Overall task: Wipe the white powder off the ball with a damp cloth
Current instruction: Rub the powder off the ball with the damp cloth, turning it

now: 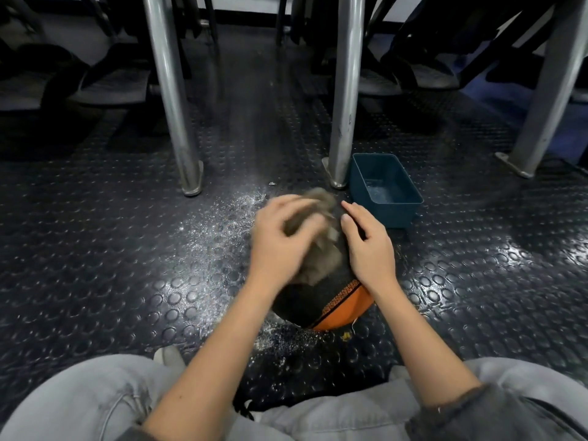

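Observation:
A black and orange ball (318, 300) sits on the studded dark floor in front of my knees. My left hand (283, 240), blurred by motion, grips a grey-brown cloth (318, 253) against the top of the ball. The cloth spreads over the ball's upper side and hides most of it. My right hand (369, 246) rests on the ball's right side with its fingers straight. White powder (222, 218) is scattered on the floor to the left of the ball and just in front of it.
A blue plastic tub (386, 189) with a little water stands just beyond the ball to the right. Metal legs (173, 93) (345, 90) (547, 87) rise from the floor behind. My grey trouser legs (79, 405) fill the bottom.

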